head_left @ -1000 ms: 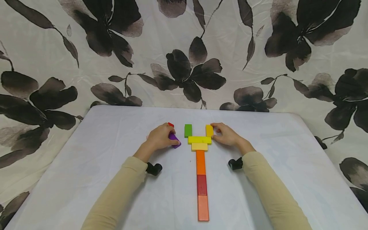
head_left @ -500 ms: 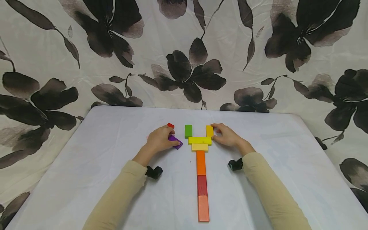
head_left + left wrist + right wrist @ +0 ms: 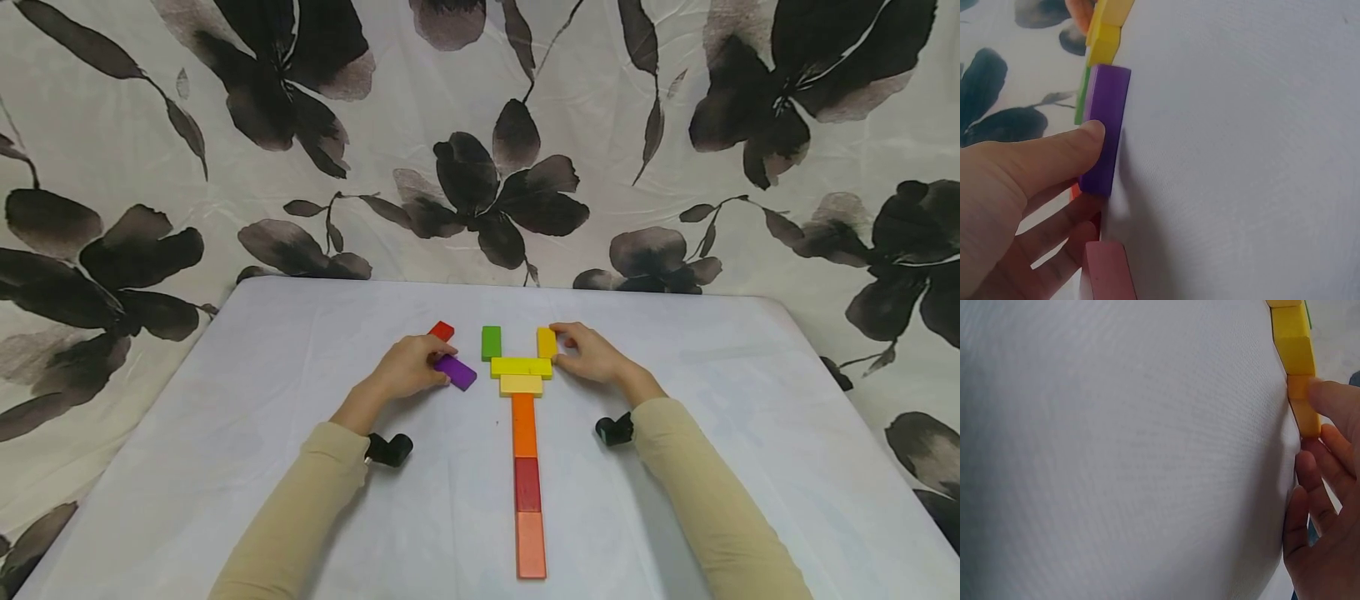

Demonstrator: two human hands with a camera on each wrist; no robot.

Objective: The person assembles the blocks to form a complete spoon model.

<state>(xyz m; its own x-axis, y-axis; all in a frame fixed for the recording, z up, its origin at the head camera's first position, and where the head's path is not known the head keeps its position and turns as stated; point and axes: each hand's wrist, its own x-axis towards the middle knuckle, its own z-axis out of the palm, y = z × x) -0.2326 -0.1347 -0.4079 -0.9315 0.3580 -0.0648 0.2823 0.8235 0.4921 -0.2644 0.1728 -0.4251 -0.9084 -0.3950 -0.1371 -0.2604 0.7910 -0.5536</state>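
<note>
At the left of the block figure, my left hand (image 3: 405, 367) pinches a purple block (image 3: 459, 372), which lies slanted in the head view. The left wrist view shows the thumb (image 3: 1092, 134) on that block's side and the other fingers beyond it. Just past this hand lies a red block (image 3: 442, 331). My right hand (image 3: 592, 353) holds an orange-yellow block (image 3: 547, 342) between thumb and fingers. That block stands at the right end of a yellow bar (image 3: 521, 367), and a green block (image 3: 491, 342) stands at the bar's left end.
Below the bar come a pale yellow block (image 3: 521, 384), then an orange (image 3: 523, 425), a dark red (image 3: 527, 485) and a salmon block (image 3: 531, 546) in a column. A pink block (image 3: 1110, 272) lies near the left hand. Floral cloth (image 3: 450, 75) hangs behind the white table (image 3: 262, 375).
The purple block has shifted slightly right. My left hand has then slid a little left along it, uncovering more of the purple and red blocks. The right hand stays put.
</note>
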